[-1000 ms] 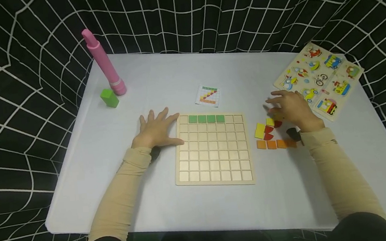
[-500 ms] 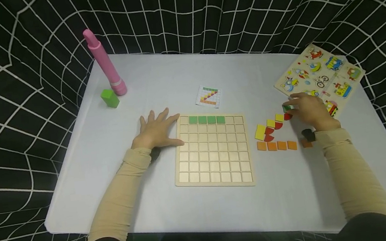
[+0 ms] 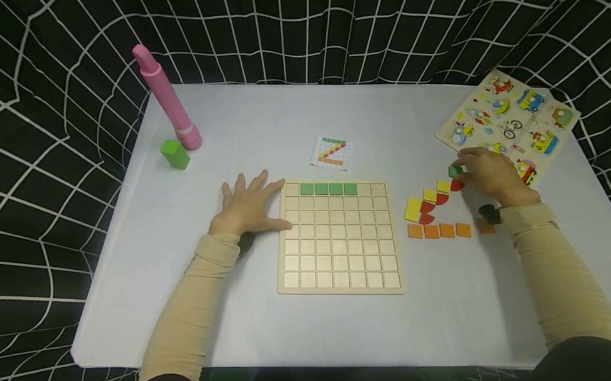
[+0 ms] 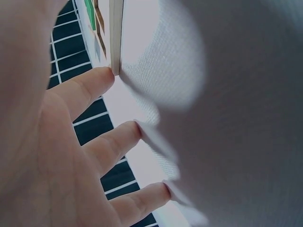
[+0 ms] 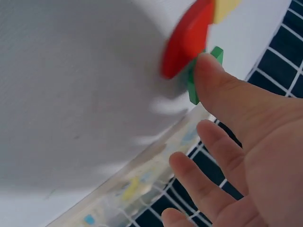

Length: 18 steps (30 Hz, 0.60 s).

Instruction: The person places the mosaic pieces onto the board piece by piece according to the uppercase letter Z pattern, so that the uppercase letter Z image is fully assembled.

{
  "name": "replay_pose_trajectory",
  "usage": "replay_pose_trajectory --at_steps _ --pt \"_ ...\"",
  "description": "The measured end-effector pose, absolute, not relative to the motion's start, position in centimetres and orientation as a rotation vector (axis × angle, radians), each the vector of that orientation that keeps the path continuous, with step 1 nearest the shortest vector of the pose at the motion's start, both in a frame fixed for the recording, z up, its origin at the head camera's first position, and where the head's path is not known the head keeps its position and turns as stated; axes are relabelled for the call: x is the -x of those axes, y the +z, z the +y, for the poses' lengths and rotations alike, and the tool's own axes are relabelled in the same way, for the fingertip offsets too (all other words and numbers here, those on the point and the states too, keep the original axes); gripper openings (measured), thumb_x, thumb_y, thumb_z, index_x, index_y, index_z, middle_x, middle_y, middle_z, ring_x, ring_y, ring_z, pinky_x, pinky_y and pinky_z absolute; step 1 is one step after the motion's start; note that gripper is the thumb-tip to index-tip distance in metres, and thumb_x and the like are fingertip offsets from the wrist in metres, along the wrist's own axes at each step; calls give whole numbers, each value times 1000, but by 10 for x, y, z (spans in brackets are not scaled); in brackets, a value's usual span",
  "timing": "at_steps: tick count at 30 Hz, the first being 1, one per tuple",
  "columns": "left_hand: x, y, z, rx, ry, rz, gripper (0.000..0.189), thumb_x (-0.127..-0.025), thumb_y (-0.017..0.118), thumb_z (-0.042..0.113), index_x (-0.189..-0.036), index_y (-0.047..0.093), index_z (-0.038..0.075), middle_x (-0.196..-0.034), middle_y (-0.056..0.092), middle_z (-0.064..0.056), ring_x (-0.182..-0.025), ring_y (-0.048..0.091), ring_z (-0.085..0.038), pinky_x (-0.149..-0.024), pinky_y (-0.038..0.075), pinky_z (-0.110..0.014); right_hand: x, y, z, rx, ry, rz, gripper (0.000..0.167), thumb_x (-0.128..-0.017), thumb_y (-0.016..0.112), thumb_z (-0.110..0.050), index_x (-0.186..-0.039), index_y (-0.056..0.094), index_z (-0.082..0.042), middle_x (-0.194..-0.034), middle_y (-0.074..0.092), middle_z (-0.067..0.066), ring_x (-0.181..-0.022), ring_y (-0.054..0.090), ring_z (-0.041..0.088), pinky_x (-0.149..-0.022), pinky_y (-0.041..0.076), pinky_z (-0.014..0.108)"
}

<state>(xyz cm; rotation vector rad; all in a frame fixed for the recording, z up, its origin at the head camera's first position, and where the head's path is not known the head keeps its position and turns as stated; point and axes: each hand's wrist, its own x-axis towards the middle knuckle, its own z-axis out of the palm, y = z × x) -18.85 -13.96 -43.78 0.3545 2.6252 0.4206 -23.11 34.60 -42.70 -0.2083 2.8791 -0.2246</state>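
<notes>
My left hand lies with fingers spread at the left edge of a wooden grid board. Its thumb and a fingertip touch that edge, and the left wrist view shows a fingertip against the board's side. Four-sided green tiles sit in a row in the board's top row. On the right, my right hand pinches a small green tile, tilted between thumb and finger. Right beside that tile is a red quarter-round piece, with a yellow tile to its left.
Orange tiles line up right of the board, below more yellow and red pieces. A printed pattern card lies behind the board. A picture puzzle is at the back right. A green block and pink lipstick-shaped object stand back left.
My right hand has moved right, uncovering yellow and red pieces and the orange row, and now pinches a green tile, which has turned slightly. The left hand stays at the board's edge.
</notes>
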Motion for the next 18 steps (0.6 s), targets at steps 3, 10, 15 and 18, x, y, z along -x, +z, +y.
replay_pose_trajectory --at_steps 3,10,15,18 --pt "188 -437 -139 -352 426 2622 102 -83 76 65 -165 26 31 -177 9 -11 -158 1 -58 -122 -1 -80 231 -421 339 212 -277 2855 37 -99 68 -12 -130 65 6 -157 38 33 -145 34 56 -121 24 73" --pt "189 -438 -139 -355 413 2632 102 -83 76 65 -165 27 30 -177 10 -11 -157 2 -59 -120 -2 -81 236 -411 305 348 -302 2841 40 -98 70 -14 -133 65 4 -159 40 30 -145 37 53 -123 21 71" --pt "189 -437 -139 -352 414 2626 102 -83 75 65 -165 27 30 -177 10 -11 -157 1 -59 -121 -3 -81 236 -414 279 419 -301 2860 36 -95 73 -11 -128 68 3 -158 44 27 -144 42 51 -124 24 69" --pt "189 -437 -139 -353 417 2624 102 -82 75 66 -165 27 30 -177 9 -10 -157 1 -59 -121 -2 -81 237 -417 264 462 -303 2853 35 -94 75 -11 -126 70 3 -157 46 26 -145 43 49 -124 26 67"
